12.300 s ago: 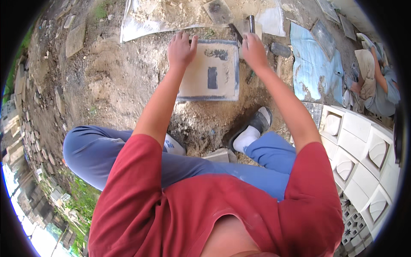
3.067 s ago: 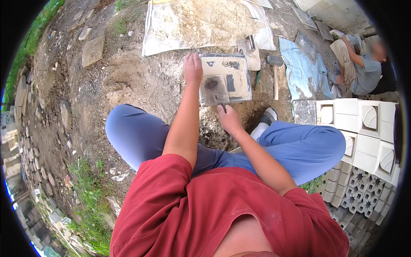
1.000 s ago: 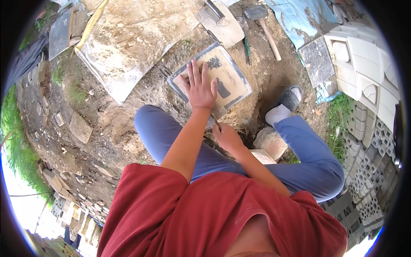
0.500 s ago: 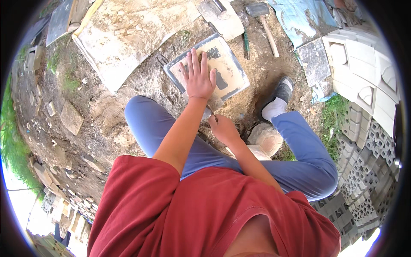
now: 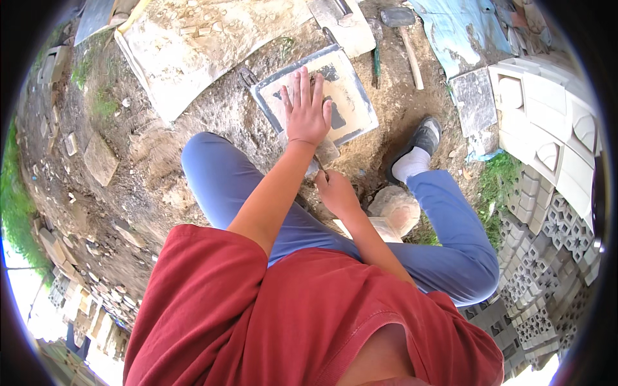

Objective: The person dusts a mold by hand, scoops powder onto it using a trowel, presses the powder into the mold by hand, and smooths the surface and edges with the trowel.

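Note:
A square metal-rimmed mold (image 5: 360, 125) lies on the ground in front of me, with a loop handle at two corners. Its cream-coloured surface carries dark grey patches. My left hand (image 5: 308, 117) lies over its near left part, palm down, fingers stretched out. Just below it, my right hand (image 5: 337, 194) is closed round the thin handle of what looks like a trowel. The trowel's pale, crusted blade (image 5: 327, 153) shows beside my left wrist, at the mold's near edge; part of it is hidden.
Beyond the mold are a pale board (image 5: 353, 35) bearing a dark-handled tool, a green-handled tool (image 5: 376, 64) and a wooden-handled mallet (image 5: 411, 58). A sandy sheet (image 5: 174, 106) spreads far left. Pale blocks (image 5: 541, 116) stand stacked at right. A round stump-like piece (image 5: 399, 209) sits by my right leg.
The whole view has shifted slightly. Both hands keep nearly the same places against the mold and the trowel.

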The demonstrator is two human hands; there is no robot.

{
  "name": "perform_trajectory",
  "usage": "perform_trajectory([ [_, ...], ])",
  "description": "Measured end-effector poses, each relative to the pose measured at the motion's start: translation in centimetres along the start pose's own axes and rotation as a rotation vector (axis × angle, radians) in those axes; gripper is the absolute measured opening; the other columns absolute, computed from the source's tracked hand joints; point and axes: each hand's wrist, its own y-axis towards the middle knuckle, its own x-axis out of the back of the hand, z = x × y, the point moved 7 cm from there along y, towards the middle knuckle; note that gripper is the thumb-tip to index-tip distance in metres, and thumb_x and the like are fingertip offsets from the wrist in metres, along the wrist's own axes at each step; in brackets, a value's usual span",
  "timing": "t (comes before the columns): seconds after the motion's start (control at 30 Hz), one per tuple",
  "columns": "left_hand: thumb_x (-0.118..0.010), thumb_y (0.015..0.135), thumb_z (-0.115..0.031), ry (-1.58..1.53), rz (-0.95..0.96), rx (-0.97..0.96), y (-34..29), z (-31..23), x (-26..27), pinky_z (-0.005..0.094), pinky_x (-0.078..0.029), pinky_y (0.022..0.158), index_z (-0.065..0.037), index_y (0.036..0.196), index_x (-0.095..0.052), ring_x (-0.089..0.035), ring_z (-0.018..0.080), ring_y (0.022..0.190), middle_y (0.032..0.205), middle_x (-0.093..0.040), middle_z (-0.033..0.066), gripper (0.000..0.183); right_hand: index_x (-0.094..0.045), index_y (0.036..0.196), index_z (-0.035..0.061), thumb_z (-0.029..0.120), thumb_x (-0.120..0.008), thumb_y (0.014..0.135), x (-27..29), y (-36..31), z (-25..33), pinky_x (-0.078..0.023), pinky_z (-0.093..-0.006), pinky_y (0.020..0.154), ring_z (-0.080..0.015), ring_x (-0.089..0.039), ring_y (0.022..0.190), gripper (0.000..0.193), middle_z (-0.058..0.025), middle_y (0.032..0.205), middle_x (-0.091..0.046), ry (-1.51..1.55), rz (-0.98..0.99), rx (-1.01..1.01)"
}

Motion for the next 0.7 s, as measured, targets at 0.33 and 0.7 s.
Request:
perform_trajectory([
  [0.33,-0.042,0.107,-0.039,-0.025,-0.006,0.009,-2.4,-1.8,-0.4,0.0597,-0.005,0.131,-0.014,0.166,-0.037,-0.017,0.0347,0.164,0.177,-0.019,0.0170,0.065,-0.070,0.098,-0.0075,0.036,-0.051,0.104,0.7,-2.0,-1.6,-0.052,-0.0571,0.087,-0.0543,-0.067,0.095,0.048,-0.0368,0.094,-0.068,-0.059,-0.057,0.046],
  [0.7,-0.045,0.108,-0.042,-0.191,0.106,-0.093,-7.6,-8.3,-0.8,0.0678,-0.001,0.128,-0.012,0.167,-0.034,-0.011,0.0416,0.164,0.176,-0.014,0.0244,0.067,-0.070,0.102,-0.0022,0.035,-0.050,0.105,2.4,-5.7,-9.6,-0.051,-0.0567,0.087,-0.0533,-0.065,0.101,0.043,-0.0330,0.101,-0.069,-0.140,-0.154,-0.013],
])
